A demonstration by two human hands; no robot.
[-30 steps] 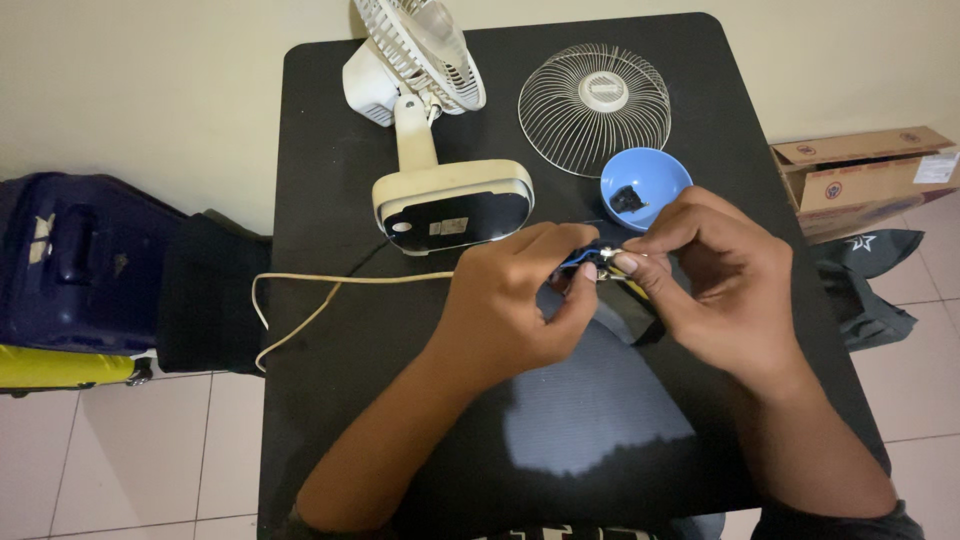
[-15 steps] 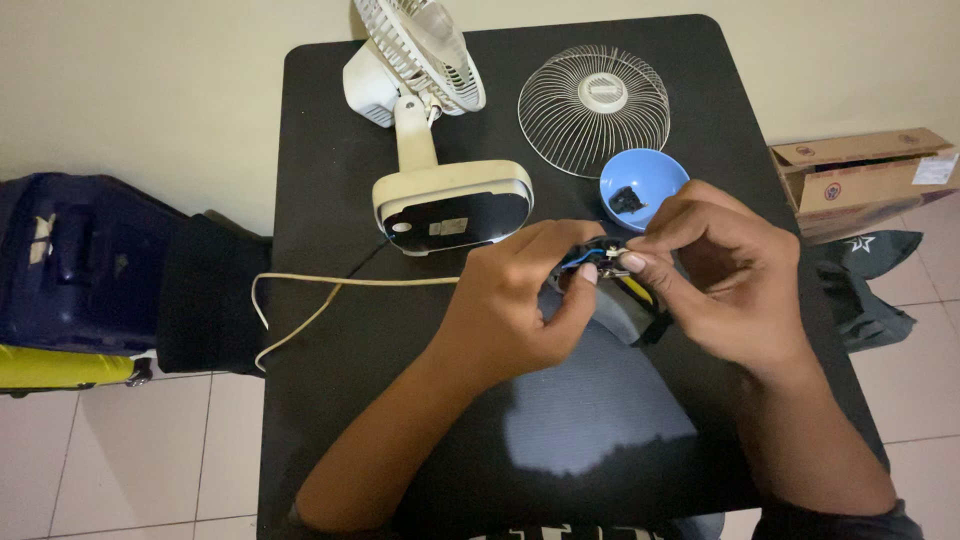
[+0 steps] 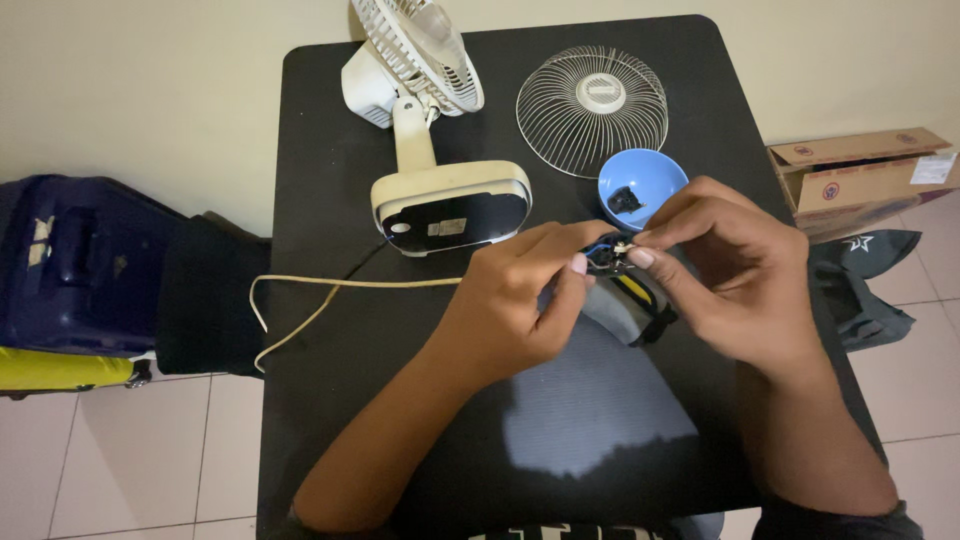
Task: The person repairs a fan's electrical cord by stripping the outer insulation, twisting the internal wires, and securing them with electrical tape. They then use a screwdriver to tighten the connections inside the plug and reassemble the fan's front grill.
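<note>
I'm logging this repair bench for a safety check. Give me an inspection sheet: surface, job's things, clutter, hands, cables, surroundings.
Surface: black table, glossy, square top.
Job's things: small wired part pinched between both hands; its kind is too small to tell.
Clutter: cream fan lying down, base facing up; loose fan grille; blue bowl holding a dark piece; yellow-and-black tool under the hands.
Hands: left hand and right hand, both with a fingertip grip on the part.
Cables: cream cord looping off the table's left edge.
Surroundings: dark blue suitcase, cardboard box, tiled floor.
</note>
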